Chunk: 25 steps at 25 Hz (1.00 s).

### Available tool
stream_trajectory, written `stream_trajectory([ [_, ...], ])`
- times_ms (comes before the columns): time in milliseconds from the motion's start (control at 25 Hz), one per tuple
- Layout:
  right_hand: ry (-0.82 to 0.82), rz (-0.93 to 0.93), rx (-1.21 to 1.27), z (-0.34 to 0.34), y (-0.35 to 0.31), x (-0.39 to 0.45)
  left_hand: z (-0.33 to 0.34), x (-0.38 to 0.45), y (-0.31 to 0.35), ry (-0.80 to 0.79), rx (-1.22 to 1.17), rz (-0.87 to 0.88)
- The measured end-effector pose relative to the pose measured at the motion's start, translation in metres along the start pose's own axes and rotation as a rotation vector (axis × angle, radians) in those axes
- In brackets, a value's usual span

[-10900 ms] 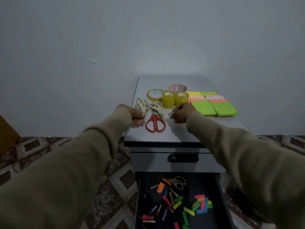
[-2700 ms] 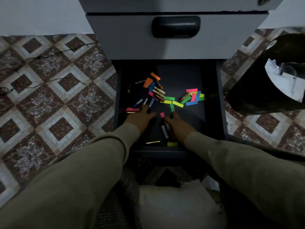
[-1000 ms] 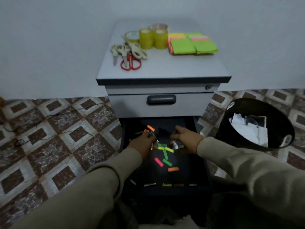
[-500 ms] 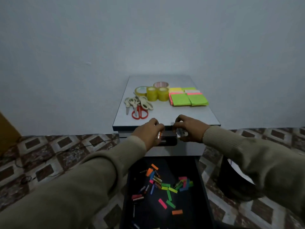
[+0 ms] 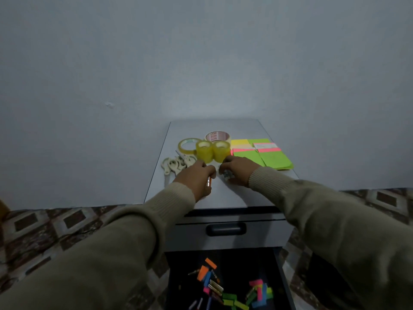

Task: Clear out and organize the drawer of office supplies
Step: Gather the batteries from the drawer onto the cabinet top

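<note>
Cabinet top [image 5: 237,195], left hand [image 5: 196,177] and right hand [image 5: 237,172] gripping small items

A single head-worn, wide-angle camera gives the only view, so no other view shares any part of the scene; it looks forward and slightly down from in front of a small grey cabinet [image 5: 225,195], facing a bare pale wall [image 5: 201,59] that fills the upper half of the frame; the cabinet top sits mid-frame, at arm's reach, with both sleeved arms running in from the lower corners to the left hand [image 5: 196,177] and right hand [image 5: 238,171] upon it; the open drawer [image 5: 225,278] lies nearest, cut off by the bottom edge; patterned floor tiles [image 5: 55,222] show at both sides, bent by the lens.
</note>
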State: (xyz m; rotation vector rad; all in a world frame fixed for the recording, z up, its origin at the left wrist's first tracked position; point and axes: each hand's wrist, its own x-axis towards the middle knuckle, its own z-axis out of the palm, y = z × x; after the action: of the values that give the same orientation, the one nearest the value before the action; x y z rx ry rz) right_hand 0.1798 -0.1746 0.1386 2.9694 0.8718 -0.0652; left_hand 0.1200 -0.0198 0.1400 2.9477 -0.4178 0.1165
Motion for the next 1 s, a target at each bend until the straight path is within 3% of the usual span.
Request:
stream_trajectory([
  [480,0.264,0.095,0.004,0.012,0.019,-0.003,0.015,0.045,-0.004,0.026,0.105,-0.039],
  [800,0.243,0.139,0.064,0.008,0.034,-0.029,0.021,0.062,0.008,0.055,0.142,-0.124],
  [1000,0.22,0.142,0.093,0.005,0.028,-0.046,0.009,0.04,0.008,0.064,0.129,-0.083],
])
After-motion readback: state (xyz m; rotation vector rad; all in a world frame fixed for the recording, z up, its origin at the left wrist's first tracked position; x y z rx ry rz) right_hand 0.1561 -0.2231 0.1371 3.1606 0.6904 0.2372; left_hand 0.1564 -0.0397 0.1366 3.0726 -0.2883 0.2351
